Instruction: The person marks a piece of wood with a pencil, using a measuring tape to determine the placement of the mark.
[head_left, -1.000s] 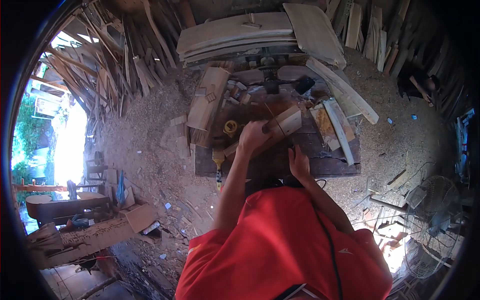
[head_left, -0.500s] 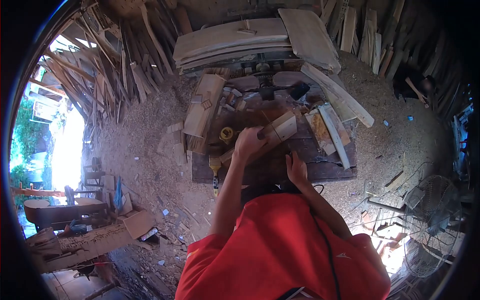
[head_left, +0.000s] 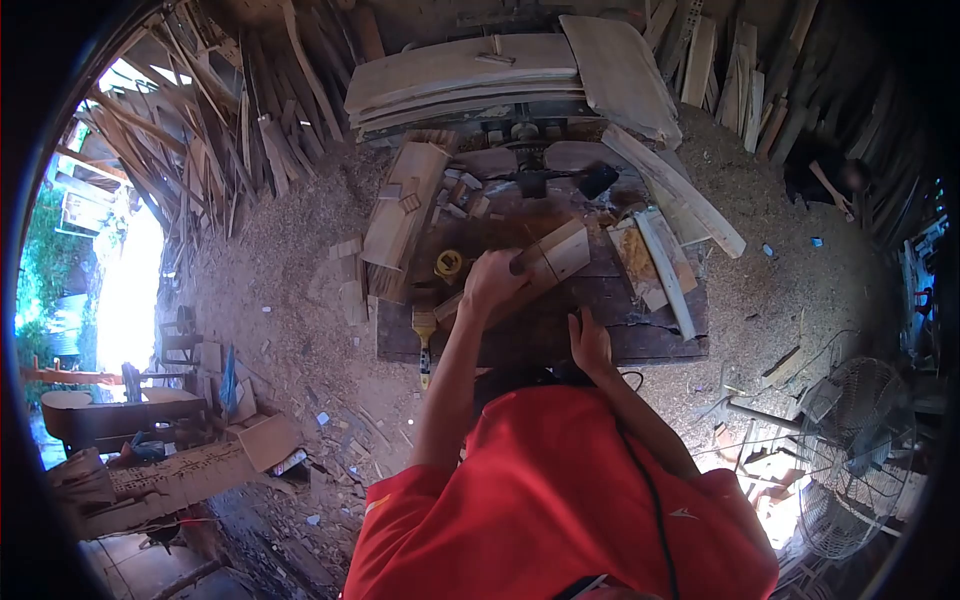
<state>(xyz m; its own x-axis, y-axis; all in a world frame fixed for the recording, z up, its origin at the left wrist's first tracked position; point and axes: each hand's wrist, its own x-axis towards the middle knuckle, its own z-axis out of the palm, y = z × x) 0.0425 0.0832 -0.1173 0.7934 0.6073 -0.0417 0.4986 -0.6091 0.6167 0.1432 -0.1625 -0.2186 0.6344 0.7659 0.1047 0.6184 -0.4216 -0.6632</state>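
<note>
My left hand (head_left: 492,284) is closed at the middle of a pale wooden board (head_left: 566,250) that lies slantwise on the dark worktable (head_left: 640,340). A small dark piece (head_left: 518,263) shows at its fingertips, and a thin dark line crosses the board just beyond them. My right hand (head_left: 591,343) is curled near the table's front edge, below the board and apart from it; its fingertips are close together, and I cannot tell what is in them. Left of my left hand lie a yellow tape measure (head_left: 448,265) and a paintbrush (head_left: 424,328) with its handle over the table edge.
Planks (head_left: 405,215) lie along the table's left side, small offcuts (head_left: 465,192) behind, and more strips (head_left: 664,270) on the right. Large boards (head_left: 460,78) are stacked at the back. A person (head_left: 825,175) is at the far right, above a caged fan (head_left: 855,415).
The whole view has shifted slightly. The thin line over the board stood out past its far edge before and shows less now. My right hand has turned a little; my left stays at the board.
</note>
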